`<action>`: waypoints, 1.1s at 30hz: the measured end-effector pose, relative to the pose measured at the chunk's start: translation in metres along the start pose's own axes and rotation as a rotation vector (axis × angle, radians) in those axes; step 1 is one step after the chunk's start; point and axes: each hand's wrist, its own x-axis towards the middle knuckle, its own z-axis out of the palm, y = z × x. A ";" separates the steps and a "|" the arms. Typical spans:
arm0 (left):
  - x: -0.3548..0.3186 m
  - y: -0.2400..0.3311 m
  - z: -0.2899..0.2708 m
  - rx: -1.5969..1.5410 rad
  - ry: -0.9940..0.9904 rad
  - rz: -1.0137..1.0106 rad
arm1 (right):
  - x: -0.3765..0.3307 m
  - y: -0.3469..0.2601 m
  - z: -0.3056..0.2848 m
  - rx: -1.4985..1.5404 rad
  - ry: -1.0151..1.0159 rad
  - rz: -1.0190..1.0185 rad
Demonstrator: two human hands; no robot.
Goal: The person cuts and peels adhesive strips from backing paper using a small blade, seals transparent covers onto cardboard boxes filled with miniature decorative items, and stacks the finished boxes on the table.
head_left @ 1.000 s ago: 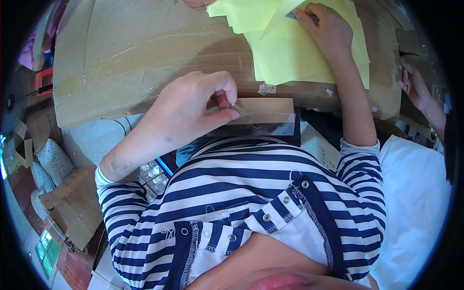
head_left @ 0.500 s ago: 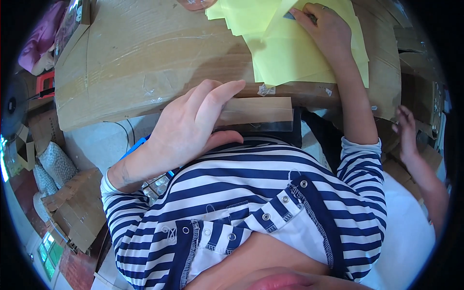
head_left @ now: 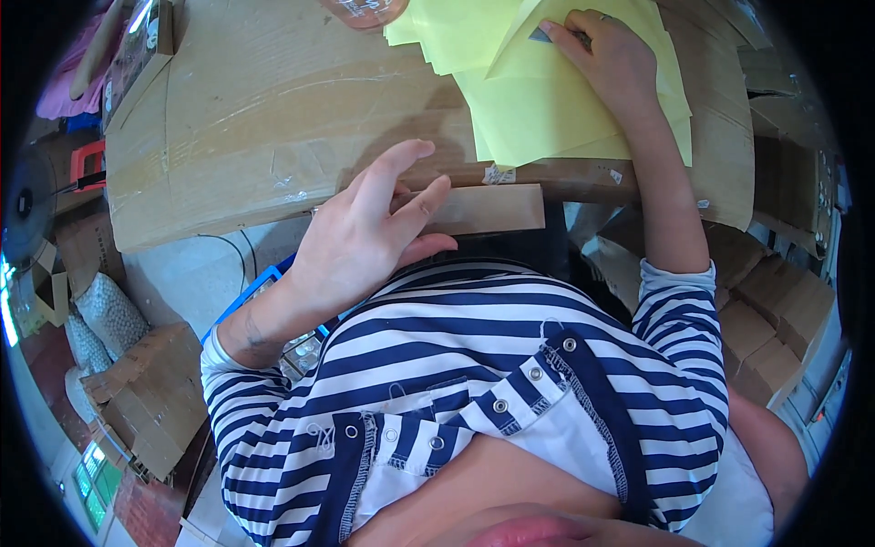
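My left hand (head_left: pixel 369 232) hovers with fingers spread over the near edge of a big cardboard sheet (head_left: pixel 264 109) that serves as a worktop. It lies just left of a folded cardboard flap (head_left: pixel 492 208) and holds nothing. My right hand (head_left: pixel 606 55) reaches far forward and rests on a stack of yellow paper sheets (head_left: pixel 547 100). Its fingertips pinch a small dark piece at the lifted corner of the top sheet.
Brown cartons (head_left: pixel 775 319) are stacked at the right. A blue crate (head_left: pixel 260 296) with small parts sits under my left forearm. Bags of white pellets (head_left: pixel 105 314) and a cardboard box (head_left: pixel 150 392) lie on the floor at left.
My left hand let go of the cardboard flap, opened its fingers and lifted. Another person's hand at the right edge has gone from view. My right hand stayed on the yellow sheets.
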 end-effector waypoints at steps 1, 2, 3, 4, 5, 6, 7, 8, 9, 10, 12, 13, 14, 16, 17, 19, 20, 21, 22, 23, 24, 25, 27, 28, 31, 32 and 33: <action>0.001 0.001 0.000 0.017 -0.031 -0.014 | 0.000 -0.001 -0.001 -0.003 -0.012 0.014; 0.001 0.001 0.000 0.017 -0.031 -0.014 | 0.000 -0.001 -0.001 -0.006 -0.023 0.027; 0.000 0.001 0.000 0.035 -0.050 -0.052 | -0.001 -0.001 0.000 -0.006 -0.024 0.026; 0.001 0.000 0.000 0.056 -0.068 -0.091 | 0.000 0.000 0.001 0.002 -0.010 0.024; 0.000 0.001 -0.003 0.060 -0.067 -0.092 | 0.000 0.000 0.002 0.010 0.003 0.021; -0.002 0.002 -0.007 0.207 -0.087 -0.128 | 0.001 0.000 0.002 0.011 0.006 0.019; -0.005 0.003 -0.010 0.356 -0.108 -0.162 | 0.001 -0.001 0.001 -0.009 -0.011 0.038; -0.010 0.004 -0.012 0.360 -0.105 -0.163 | 0.001 -0.001 0.001 -0.029 -0.028 0.057; -0.016 0.004 -0.013 0.403 -0.021 -0.179 | 0.002 -0.002 0.001 -0.028 -0.024 0.055; -0.023 0.003 -0.013 0.445 0.066 -0.192 | 0.002 -0.001 0.002 -0.014 -0.023 0.025; -0.037 -0.007 -0.011 0.418 0.162 -0.207 | 0.002 0.000 -0.001 -0.010 -0.013 0.002; -0.047 -0.013 -0.009 0.389 0.254 -0.230 | 0.003 -0.001 -0.005 -0.012 -0.068 -0.002; -0.061 -0.018 -0.005 0.186 0.257 -0.317 | 0.004 -0.001 -0.006 -0.015 -0.122 -0.005; -0.086 -0.026 0.027 -0.065 0.298 -0.416 | 0.007 0.005 -0.004 -0.024 -0.078 -0.090; -0.100 -0.026 0.042 -0.314 0.323 -0.526 | 0.008 0.005 -0.006 -0.016 -0.046 -0.177; -0.132 -0.033 0.077 -0.435 0.205 -0.601 | 0.018 -0.006 -0.022 -0.024 -0.178 -0.238; -0.133 -0.036 0.080 -0.465 0.196 -0.564 | 0.023 -0.011 -0.029 -0.038 -0.318 -0.286; -0.133 -0.038 0.075 -0.462 0.199 -0.563 | 0.028 -0.017 -0.032 -0.039 -0.314 -0.289; -0.128 -0.038 0.062 -0.362 0.214 -0.435 | 0.033 -0.023 -0.033 -0.087 -0.426 -0.287; -0.120 -0.034 0.046 -0.259 0.226 -0.308 | 0.035 -0.025 -0.033 -0.133 -0.537 -0.285; -0.107 -0.031 0.032 -0.165 0.281 -0.185 | 0.037 -0.022 -0.031 -0.138 -0.538 -0.278; -0.093 -0.024 0.013 -0.164 0.278 -0.180 | 0.041 -0.015 -0.028 -0.047 -0.541 -0.299; -0.065 -0.011 -0.017 -0.003 0.151 0.044 | 0.049 -0.007 -0.020 0.036 -0.542 -0.325; -0.046 -0.002 -0.028 0.080 0.070 0.090 | 0.051 -0.003 -0.016 0.106 -0.547 -0.313; -0.004 0.025 -0.039 0.184 -0.070 0.146 | 0.054 -0.010 -0.022 0.179 -0.553 -0.297; 0.011 0.027 -0.037 0.181 -0.158 0.156 | 0.054 -0.010 -0.022 0.200 -0.576 -0.269; 0.024 0.027 -0.035 0.182 -0.151 0.151 | 0.055 -0.010 -0.021 0.196 -0.577 -0.277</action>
